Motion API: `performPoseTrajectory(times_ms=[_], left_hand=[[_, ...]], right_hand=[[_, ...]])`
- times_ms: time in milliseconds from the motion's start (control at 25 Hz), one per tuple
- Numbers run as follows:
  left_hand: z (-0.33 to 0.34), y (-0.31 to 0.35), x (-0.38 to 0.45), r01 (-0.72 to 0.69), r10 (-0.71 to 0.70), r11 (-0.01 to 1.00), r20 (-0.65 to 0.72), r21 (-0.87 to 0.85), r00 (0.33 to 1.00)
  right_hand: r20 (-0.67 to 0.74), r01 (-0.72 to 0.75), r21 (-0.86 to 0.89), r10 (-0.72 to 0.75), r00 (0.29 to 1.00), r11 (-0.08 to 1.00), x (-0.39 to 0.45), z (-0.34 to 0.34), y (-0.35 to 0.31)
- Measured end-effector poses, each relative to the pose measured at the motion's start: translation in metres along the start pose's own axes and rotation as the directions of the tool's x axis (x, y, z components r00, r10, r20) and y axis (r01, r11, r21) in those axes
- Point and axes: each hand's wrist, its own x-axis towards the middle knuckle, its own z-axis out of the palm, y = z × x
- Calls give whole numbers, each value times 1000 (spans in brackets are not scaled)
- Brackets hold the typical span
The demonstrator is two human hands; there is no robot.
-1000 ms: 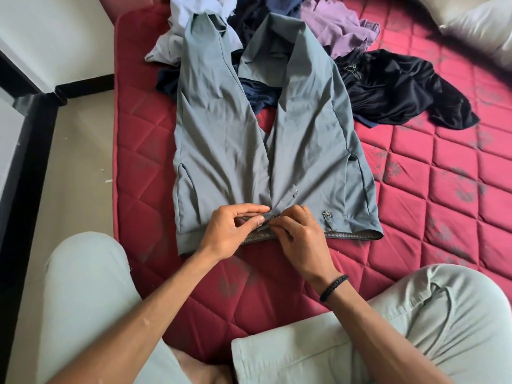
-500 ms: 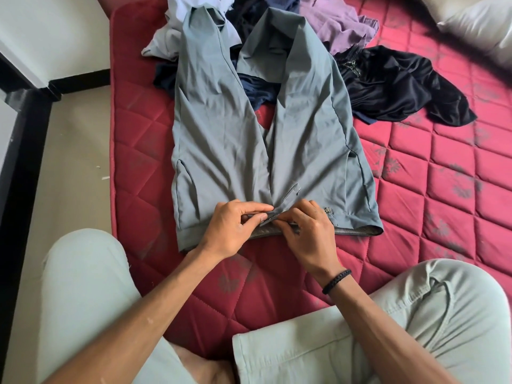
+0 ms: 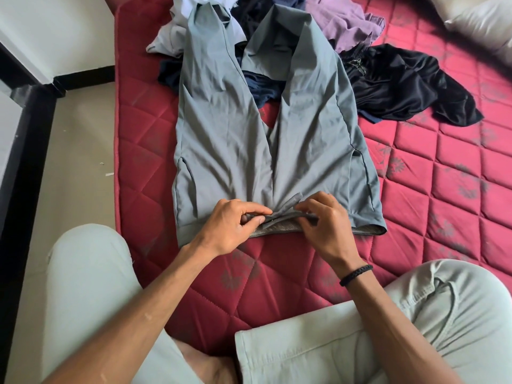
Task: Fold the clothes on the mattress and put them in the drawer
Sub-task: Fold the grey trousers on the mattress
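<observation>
The grey trousers (image 3: 235, 139) lie spread flat on the red quilted mattress (image 3: 443, 203), waistband nearest the person and legs reaching away onto a heap of clothes (image 3: 346, 26). The left hand (image 3: 230, 228) pinches the waistband at the fly between thumb and curled fingers; the right hand (image 3: 327, 225) grips the same band just beside it. A black garment (image 3: 401, 84) lies to the right, touching the trousers' edge.
</observation>
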Motion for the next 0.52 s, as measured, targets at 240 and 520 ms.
performPoseTrajectory(times_ms=[240,520], left_hand=[[12,20,8,113,-119,988,-54,-105,991],[53,32,38,103,-115,986,-82,-133,990]], right_hand=[[-4,4,43,-4,1000,999,3,-17,3],[-35,-89,50,91,995,995,0,-20,13]])
